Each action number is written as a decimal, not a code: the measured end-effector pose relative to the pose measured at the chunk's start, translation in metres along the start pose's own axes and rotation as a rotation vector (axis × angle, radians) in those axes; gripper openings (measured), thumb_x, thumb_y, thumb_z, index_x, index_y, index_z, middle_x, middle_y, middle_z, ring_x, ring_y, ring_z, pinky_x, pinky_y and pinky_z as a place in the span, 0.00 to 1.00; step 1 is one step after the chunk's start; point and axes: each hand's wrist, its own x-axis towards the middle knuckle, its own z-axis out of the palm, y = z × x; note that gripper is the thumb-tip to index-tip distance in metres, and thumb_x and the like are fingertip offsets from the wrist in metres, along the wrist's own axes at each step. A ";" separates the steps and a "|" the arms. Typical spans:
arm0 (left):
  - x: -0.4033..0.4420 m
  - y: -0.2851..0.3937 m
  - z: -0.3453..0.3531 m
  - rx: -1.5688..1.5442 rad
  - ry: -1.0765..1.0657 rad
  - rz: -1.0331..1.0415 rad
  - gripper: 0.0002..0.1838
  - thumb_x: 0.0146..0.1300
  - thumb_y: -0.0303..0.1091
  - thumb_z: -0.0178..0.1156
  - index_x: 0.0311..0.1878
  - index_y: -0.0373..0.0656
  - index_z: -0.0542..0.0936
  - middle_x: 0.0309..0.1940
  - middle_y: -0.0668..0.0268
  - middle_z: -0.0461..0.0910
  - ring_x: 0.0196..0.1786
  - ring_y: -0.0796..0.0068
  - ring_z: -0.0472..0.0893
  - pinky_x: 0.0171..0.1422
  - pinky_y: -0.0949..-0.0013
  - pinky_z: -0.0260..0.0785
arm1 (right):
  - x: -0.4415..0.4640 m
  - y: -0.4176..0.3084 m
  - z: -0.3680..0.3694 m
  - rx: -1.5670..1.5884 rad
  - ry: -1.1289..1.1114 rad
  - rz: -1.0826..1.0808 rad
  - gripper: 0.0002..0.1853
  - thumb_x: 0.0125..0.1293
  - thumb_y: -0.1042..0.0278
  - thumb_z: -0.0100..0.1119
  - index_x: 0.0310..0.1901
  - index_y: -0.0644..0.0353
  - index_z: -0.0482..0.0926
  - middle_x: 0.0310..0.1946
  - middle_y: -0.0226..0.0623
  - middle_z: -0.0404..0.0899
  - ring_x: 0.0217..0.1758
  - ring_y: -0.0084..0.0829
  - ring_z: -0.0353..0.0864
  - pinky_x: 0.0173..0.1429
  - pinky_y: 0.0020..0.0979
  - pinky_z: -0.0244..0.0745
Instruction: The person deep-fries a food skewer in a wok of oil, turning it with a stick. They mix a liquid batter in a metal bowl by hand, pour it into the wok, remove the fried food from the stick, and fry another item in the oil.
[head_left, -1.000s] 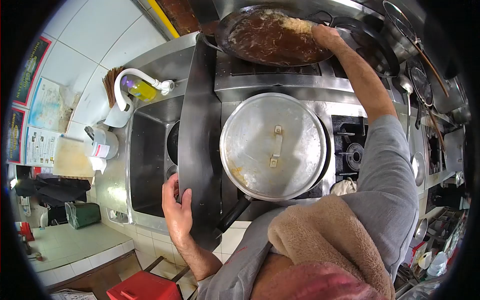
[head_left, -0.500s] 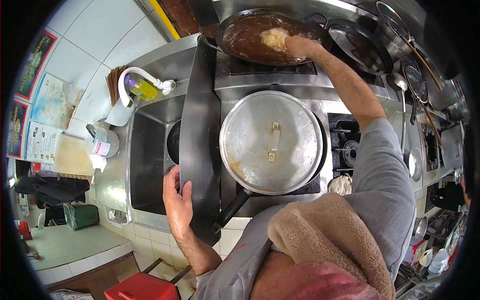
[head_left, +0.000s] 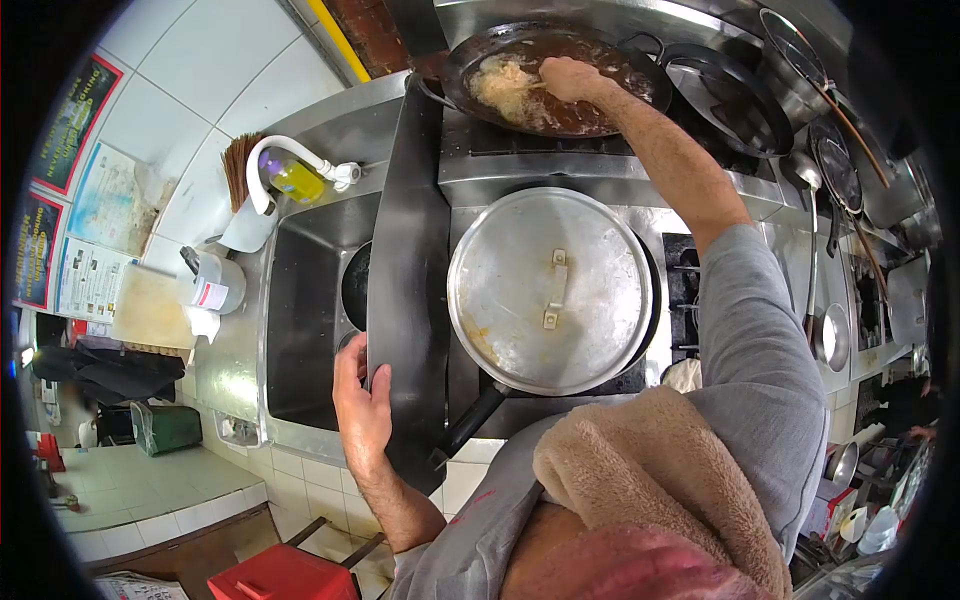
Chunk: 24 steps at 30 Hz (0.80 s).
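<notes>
A wide black wok (head_left: 600, 118) of bubbling brown oil stands on the back burner. Over its oil, my right hand (head_left: 570, 80) is closed on something I cannot make out, right beside a pale frothy mass of food (head_left: 504, 88) on the wok's left side. My left hand (head_left: 362, 400) rests at the edge of an upright metal panel (head_left: 408, 260) beside the sink, thumb and fingers apart around that edge. Between me and the wok, a large pan is covered by a round metal lid (head_left: 520, 290), its black handle pointing toward me.
At the left are a sink (head_left: 310, 300), a white faucet (head_left: 290, 150) and a yellow soap bottle (head_left: 295, 180). A second black pan (head_left: 775, 115), a ladle (head_left: 802, 172) and strainers lie on the right. A red box (head_left: 280, 575) is at the lower left.
My right hand has swept leftward across the wok, and the pale frothy food has shifted from the right side to the left. My left hand has stayed at the panel.
</notes>
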 end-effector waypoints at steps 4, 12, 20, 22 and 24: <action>0.001 -0.003 0.000 -0.002 -0.001 -0.021 0.21 0.54 0.18 0.56 0.54 0.36 0.69 0.47 0.57 0.72 0.48 0.64 0.75 0.54 0.66 0.67 | 0.019 0.001 0.010 0.052 0.155 0.059 0.16 0.60 0.72 0.44 0.49 0.62 0.74 0.46 0.51 0.77 0.50 0.48 0.76 0.51 0.44 0.73; 0.002 0.000 -0.001 -0.049 -0.076 -0.133 0.23 0.55 0.14 0.49 0.57 0.34 0.66 0.54 0.58 0.68 0.59 0.67 0.68 0.64 0.66 0.58 | 0.051 0.028 0.020 -0.113 0.313 -0.036 0.16 0.63 0.69 0.46 0.53 0.47 0.72 0.46 0.45 0.76 0.51 0.43 0.77 0.52 0.41 0.73; 0.005 0.003 -0.001 -0.033 -0.081 -0.145 0.22 0.56 0.17 0.51 0.56 0.34 0.66 0.52 0.58 0.69 0.57 0.68 0.70 0.62 0.66 0.60 | 0.065 0.067 0.033 -0.258 0.367 0.087 0.16 0.61 0.72 0.52 0.51 0.54 0.73 0.49 0.49 0.71 0.51 0.48 0.76 0.50 0.44 0.76; 0.005 0.000 -0.001 -0.043 -0.088 -0.154 0.22 0.56 0.17 0.51 0.56 0.34 0.66 0.51 0.58 0.70 0.56 0.68 0.70 0.62 0.66 0.60 | 0.067 0.083 0.035 -0.305 0.343 0.106 0.15 0.60 0.73 0.52 0.50 0.56 0.74 0.49 0.49 0.71 0.51 0.49 0.76 0.49 0.44 0.76; 0.005 -0.002 -0.001 -0.055 -0.095 -0.155 0.22 0.56 0.17 0.51 0.56 0.34 0.67 0.51 0.58 0.70 0.56 0.68 0.70 0.62 0.67 0.60 | 0.061 0.098 0.037 -0.303 0.403 0.130 0.11 0.60 0.72 0.53 0.44 0.60 0.77 0.47 0.50 0.73 0.49 0.49 0.77 0.48 0.44 0.77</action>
